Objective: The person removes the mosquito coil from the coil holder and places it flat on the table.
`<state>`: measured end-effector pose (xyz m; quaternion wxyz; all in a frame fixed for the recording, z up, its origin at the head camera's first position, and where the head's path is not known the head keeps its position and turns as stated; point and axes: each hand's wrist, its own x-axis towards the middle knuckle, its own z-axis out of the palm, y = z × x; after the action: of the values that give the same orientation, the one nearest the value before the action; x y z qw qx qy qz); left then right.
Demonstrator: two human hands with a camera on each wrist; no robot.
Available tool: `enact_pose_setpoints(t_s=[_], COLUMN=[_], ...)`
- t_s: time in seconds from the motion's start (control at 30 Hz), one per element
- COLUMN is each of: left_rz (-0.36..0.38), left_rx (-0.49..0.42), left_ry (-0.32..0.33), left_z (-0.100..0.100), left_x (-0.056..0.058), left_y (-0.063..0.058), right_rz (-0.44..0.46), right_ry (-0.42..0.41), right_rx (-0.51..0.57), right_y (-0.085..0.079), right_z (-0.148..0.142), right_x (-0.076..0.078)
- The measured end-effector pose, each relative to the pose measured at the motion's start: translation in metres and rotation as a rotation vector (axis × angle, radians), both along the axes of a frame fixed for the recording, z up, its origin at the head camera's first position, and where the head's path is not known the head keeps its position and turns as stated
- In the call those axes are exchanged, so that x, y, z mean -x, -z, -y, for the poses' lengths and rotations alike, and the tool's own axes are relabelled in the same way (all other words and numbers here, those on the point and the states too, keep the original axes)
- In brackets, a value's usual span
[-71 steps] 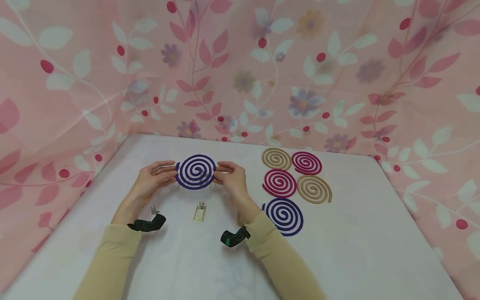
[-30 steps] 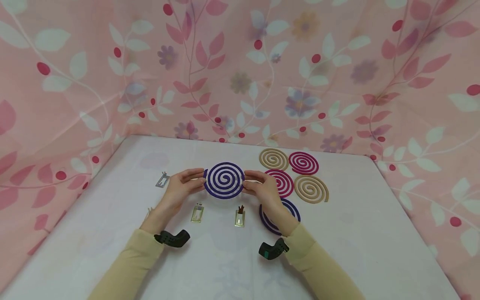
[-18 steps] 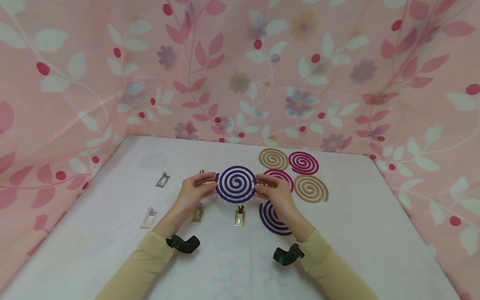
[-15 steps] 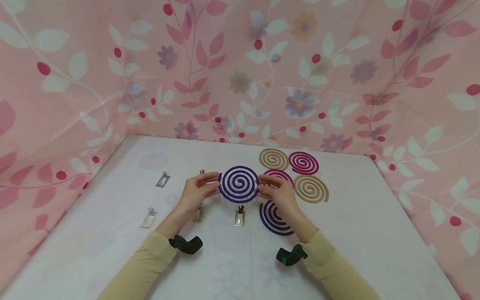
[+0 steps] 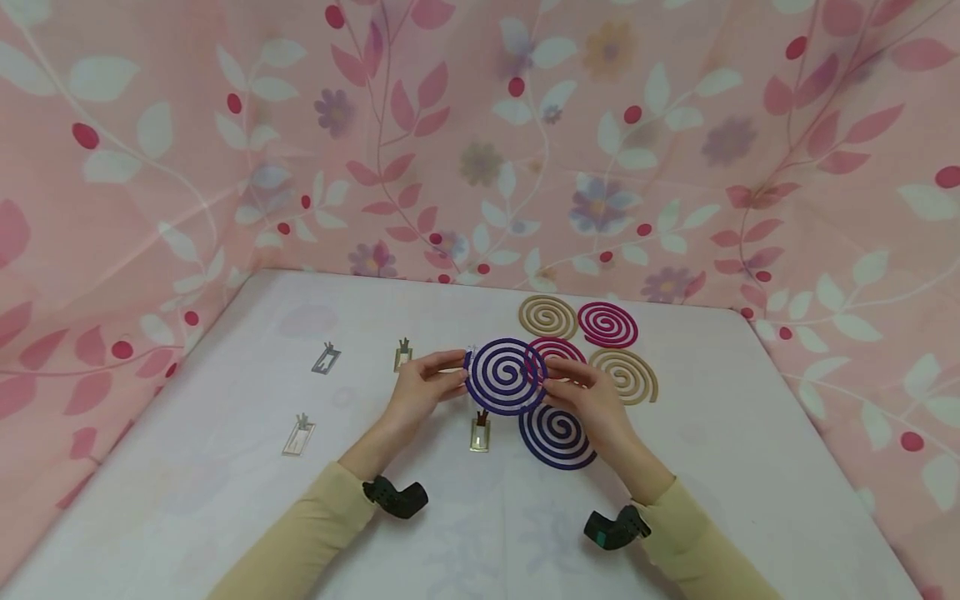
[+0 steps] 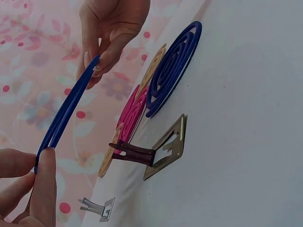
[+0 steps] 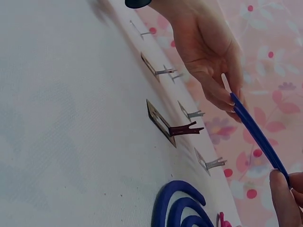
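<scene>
A dark blue mosquito coil [image 5: 508, 372] is held up off the table between both hands. My left hand [image 5: 416, 396] pinches its left rim between thumb and fingers. My right hand [image 5: 596, 408] pinches the opposite rim the same way. In the left wrist view the held coil [image 6: 66, 113] appears nearly edge-on and tilted. Just below it, a brass-coloured coil stand [image 5: 480, 435] with brown upright prongs sits on the table. A second blue coil [image 5: 555, 429] lies flat below the right hand, partly covered by it.
Tan [image 5: 547, 317] and pink [image 5: 607, 325] coils lie flat at the back right, with another tan coil [image 5: 626, 379] and a partly hidden pink coil [image 5: 558, 343]. Metal stands [image 5: 326, 358] [image 5: 298, 437] [image 5: 403, 357] are spread on the left. A floral curtain [image 5: 480, 150] rises behind the table.
Both hands have carried the blue coil rightward and slightly nearer, from the left stands to above the brown-pronged stand, now overlapping a pink coil in view. The coils and stands on the table stay put.
</scene>
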<state>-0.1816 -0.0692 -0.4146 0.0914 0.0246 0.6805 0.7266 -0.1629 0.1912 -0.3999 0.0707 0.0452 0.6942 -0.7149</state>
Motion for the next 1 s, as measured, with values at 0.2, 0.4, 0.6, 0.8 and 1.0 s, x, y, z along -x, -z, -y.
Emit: enact_pose_setpoints(t_s=[0.2,0.4,0.6,0.8,1.0], left_rz=[0.016,0.017,-0.003,0.012,0.025], left_rx=[-0.017,-0.029,-0.048,-0.084,-0.124], left_ry=[0.001,0.018,0.044,0.031,0.035], left_z=[-0.016,-0.031,-0.047,-0.065,-0.085], left_x=[-0.001,-0.005,-0.005,-0.004,-0.003], left_y=[0.002,0.001,0.001,0.003,0.007], right_rz=[-0.020,-0.045,-0.082,-0.083,-0.064], right_ry=[-0.017,-0.039,-0.023,-0.040,-0.085], right_rx=[-0.005,-0.036,-0.053,-0.048,-0.091], right_y=[-0.001,-0.001,0.001,0.002,0.000], right_z=[-0.017,-0.035,-0.054,-0.074,-0.096], right_x=[-0.004,-0.007,-0.006,0.000,0.006])
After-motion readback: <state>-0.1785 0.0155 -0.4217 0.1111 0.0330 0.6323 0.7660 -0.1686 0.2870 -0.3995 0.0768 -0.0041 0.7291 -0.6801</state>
